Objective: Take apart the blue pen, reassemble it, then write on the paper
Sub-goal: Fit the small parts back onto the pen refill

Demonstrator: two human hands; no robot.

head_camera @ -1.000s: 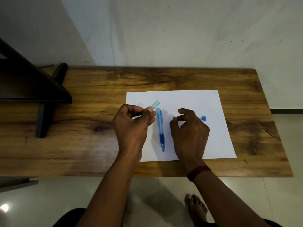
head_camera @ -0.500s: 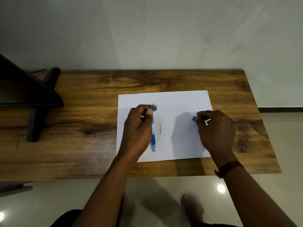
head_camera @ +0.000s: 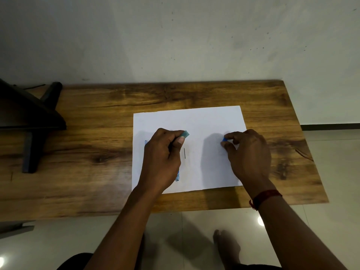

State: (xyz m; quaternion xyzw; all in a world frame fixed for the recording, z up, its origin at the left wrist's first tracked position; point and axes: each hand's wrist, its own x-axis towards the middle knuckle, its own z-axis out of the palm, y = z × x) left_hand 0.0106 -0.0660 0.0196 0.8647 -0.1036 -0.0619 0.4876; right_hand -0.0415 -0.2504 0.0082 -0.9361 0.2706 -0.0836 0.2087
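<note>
A white paper [head_camera: 194, 117] lies on the wooden table [head_camera: 97, 133]. My left hand [head_camera: 163, 154] hovers over the paper's left half, fingers closed on a short teal pen piece [head_camera: 184, 133] that sticks out past the thumb. The blue pen body [head_camera: 177, 177] lies mostly hidden under that hand, with only its blurred lower end showing. A thin dark rod [head_camera: 184, 153] rests on the paper just right of the left hand. My right hand [head_camera: 247, 152] is at the paper's right side, pinching a small blue cap [head_camera: 224, 139] between thumb and fingertips.
A black stand [head_camera: 29, 117] occupies the table's left end. The wall runs right behind the table's far edge. The table's near edge is close to my arms, with tiled floor and a bare foot [head_camera: 226, 248] below.
My right hand moved right across the paper and took hold of the small blue cap. My left hand, still holding the teal piece, shifted over the pen body. The thin dark rod now shows.
</note>
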